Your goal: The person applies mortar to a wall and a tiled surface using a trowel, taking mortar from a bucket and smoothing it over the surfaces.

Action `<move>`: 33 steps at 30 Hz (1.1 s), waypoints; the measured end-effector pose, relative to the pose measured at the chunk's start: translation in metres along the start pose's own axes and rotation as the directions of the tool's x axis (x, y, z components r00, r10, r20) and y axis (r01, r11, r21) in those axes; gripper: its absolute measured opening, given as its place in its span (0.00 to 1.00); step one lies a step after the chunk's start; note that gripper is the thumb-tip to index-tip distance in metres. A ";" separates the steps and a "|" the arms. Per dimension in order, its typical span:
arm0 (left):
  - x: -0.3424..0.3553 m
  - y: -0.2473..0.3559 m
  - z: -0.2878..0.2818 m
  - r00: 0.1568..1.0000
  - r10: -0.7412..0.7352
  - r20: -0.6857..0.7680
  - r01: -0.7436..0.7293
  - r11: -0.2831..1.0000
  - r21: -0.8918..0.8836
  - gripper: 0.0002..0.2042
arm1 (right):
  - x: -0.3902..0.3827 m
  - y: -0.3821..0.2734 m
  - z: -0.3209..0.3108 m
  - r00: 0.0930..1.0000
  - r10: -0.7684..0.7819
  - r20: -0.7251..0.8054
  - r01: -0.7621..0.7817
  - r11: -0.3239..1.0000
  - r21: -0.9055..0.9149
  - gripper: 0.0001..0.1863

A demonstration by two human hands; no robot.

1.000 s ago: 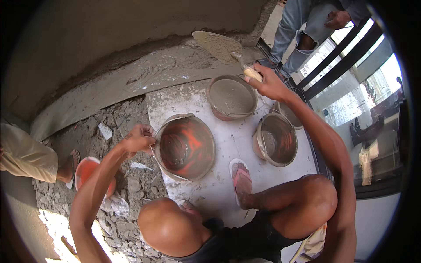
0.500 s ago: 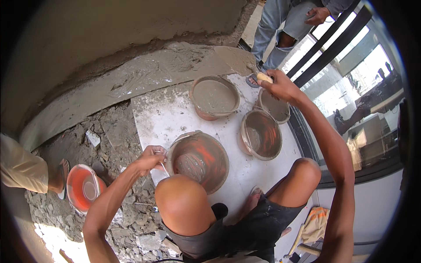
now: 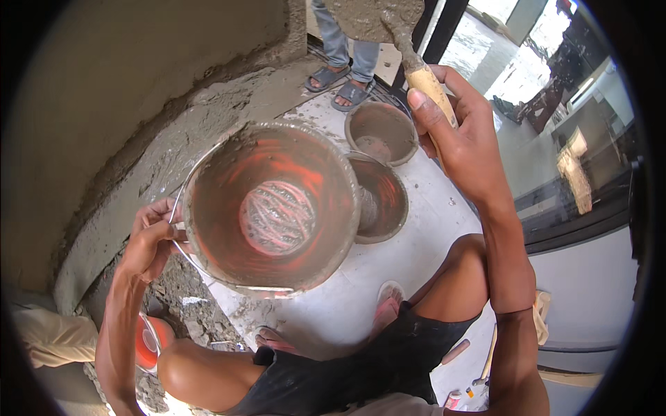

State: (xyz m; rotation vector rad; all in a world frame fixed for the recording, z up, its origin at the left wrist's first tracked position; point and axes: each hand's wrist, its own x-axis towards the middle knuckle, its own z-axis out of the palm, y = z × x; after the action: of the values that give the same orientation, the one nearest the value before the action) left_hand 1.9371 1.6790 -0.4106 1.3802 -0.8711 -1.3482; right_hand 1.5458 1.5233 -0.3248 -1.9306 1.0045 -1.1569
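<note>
My left hand [image 3: 154, 239] is closed at the side of a mortar-smeared orange bucket [image 3: 336, 211], with its wire handle by my fingers. The bucket is raised and its mouth faces me; only a thin, streaked film of wet mortar covers its bottom. In my right hand [image 3: 468, 139] is a trowel, its pale wooden handle [image 3: 428, 87] wrapped by my fingers. Grey mortar coats the trowel's blade [image 3: 368, 21], which is held up at the top edge. Two more dirty buckets, one nearer [image 3: 392, 201] and one farther [image 3: 381, 132], stand beyond the raised one.
Wet mortar [image 3: 229, 104] lies along the plastered wall [image 3: 139, 62]. A person's sandalled feet [image 3: 354, 93] stand ahead; another person's trouser leg [image 3: 59, 336] is at left. Rubble [image 3: 191, 298] and a small orange bucket [image 3: 156, 340] lie left. A glass door [image 3: 527, 76] lines the right.
My left hand has lifted the bucket off the white board. The trowel has come up in my right hand, and the mortar-filled bucket is now hidden from view.
</note>
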 end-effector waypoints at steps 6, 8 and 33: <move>0.086 -0.041 0.115 0.983 -0.068 0.170 0.084 0.992 -0.091 0.13 | 0.003 0.039 -0.037 0.965 -0.119 -0.232 0.142 0.986 0.084 0.14; 0.107 -0.079 0.152 0.959 -0.168 0.226 0.199 0.972 -0.125 0.11 | 0.001 0.049 -0.052 0.961 -0.077 -0.266 0.109 0.988 0.110 0.13; 0.069 -0.137 0.253 0.889 -0.440 0.122 0.453 0.813 -0.365 0.11 | -0.003 0.080 -0.078 0.961 0.124 -0.248 -0.050 0.957 0.284 0.18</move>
State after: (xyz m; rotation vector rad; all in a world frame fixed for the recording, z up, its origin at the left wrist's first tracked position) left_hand 1.6783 1.6088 -0.5364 1.2913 -0.2663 -1.7934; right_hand 1.4520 1.4753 -0.3620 -1.5259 0.9941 -1.4460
